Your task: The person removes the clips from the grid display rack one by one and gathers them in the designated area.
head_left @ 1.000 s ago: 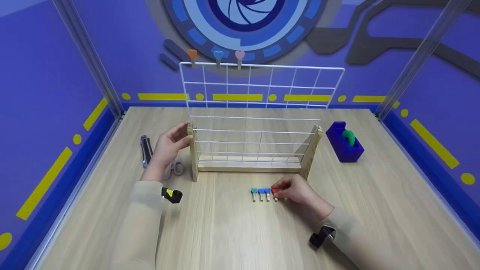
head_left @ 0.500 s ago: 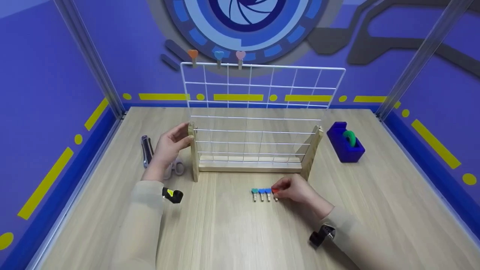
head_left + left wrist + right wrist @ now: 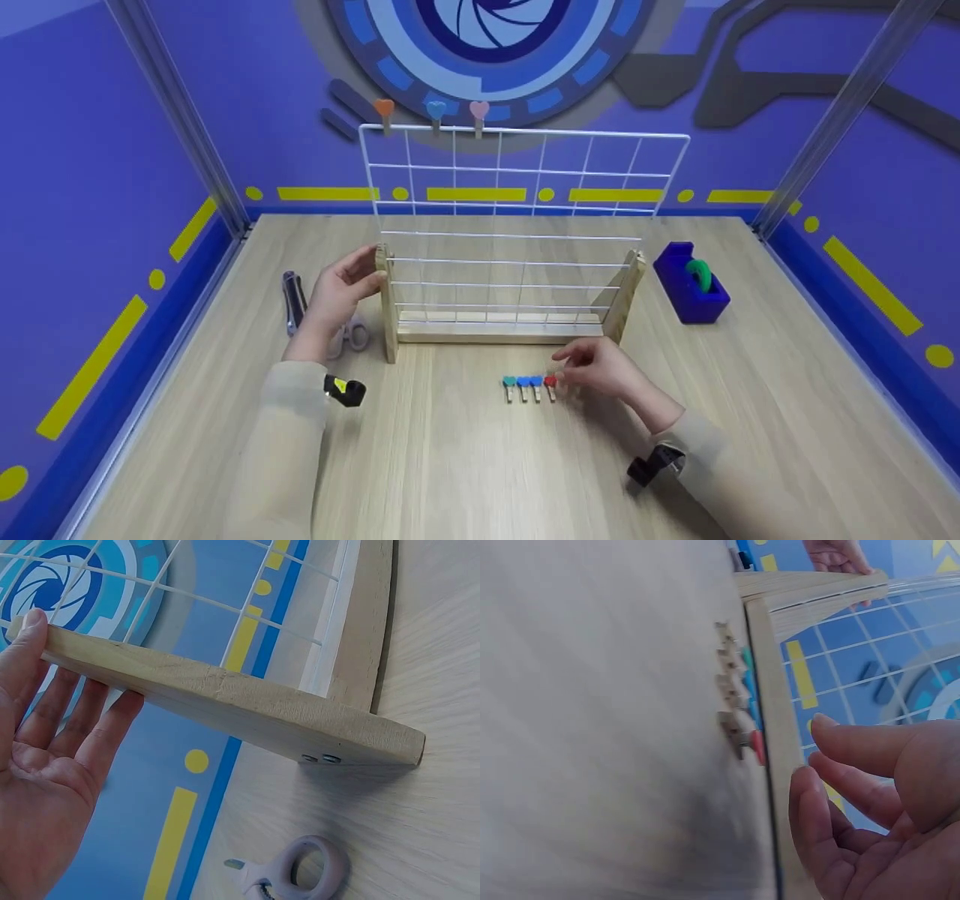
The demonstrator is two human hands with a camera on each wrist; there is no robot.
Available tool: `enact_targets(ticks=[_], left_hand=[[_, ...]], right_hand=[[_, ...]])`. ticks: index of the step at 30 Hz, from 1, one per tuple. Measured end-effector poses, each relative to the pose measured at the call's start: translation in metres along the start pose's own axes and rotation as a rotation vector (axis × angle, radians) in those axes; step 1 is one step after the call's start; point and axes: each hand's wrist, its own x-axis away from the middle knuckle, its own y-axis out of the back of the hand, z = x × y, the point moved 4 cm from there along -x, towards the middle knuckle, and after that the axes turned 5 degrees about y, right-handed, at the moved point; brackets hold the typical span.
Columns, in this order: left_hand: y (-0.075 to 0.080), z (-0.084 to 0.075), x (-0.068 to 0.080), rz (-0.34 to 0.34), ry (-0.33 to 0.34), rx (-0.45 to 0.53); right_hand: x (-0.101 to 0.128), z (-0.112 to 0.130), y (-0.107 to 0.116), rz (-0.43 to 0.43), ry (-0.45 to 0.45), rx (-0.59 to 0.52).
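In the head view, the left hand, left of centre, held a wooden upright of the wire rack. Towards the upper left of the frame, an orange peg, a light blue peg and a pink peg were clipped to its top wire. A teal peg, two blue pegs and a red peg lay in a row on the worktop, below centre. The clipping looked not quite half done: three pegs up, four left. The right hand was just right of the red peg.

In the left wrist view, thumb and fingers gripped the upright at left; scissors lay at the bottom.

In the right wrist view (slightly blurred), the four loose pegs lay upper middle; the right hand, lower right, had its grip parted, holding nothing.

No brand or writing was legible in any view.
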Motion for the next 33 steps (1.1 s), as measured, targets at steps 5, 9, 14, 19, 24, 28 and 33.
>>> enact_targets(ticks=[5,9,14,19,24,28,33], left_hand=[[0.0,-0.002,0.001,-0.004,0.011,0.018],[-0.003,-0.012,0.006,0.01,0.014,0.026],[-0.006,-0.019,0.011,0.01,0.01,0.019],[-0.004,-0.012,0.008,0.01,0.005,-0.001],[0.0,0.001,0.001,0.001,0.012,0.014],[0.0,0.002,0.0,-0.009,0.013,0.0],[0.0,0.001,0.0,-0.012,0.013,-0.008]], right_hand=[[0.0,0.021,0.014,-0.03,0.088,0.023],[-0.001,0.041,0.028,-0.053,0.124,-0.001],[-0.002,0.073,0.046,-0.099,0.145,-0.024],[-0.004,0.111,0.064,-0.131,0.21,-0.049],[-0.008,0.149,0.081,-0.181,0.261,-0.057],[-0.015,0.182,0.091,-0.202,0.348,-0.083],[-0.025,0.221,0.103,-0.24,0.451,-0.076]])
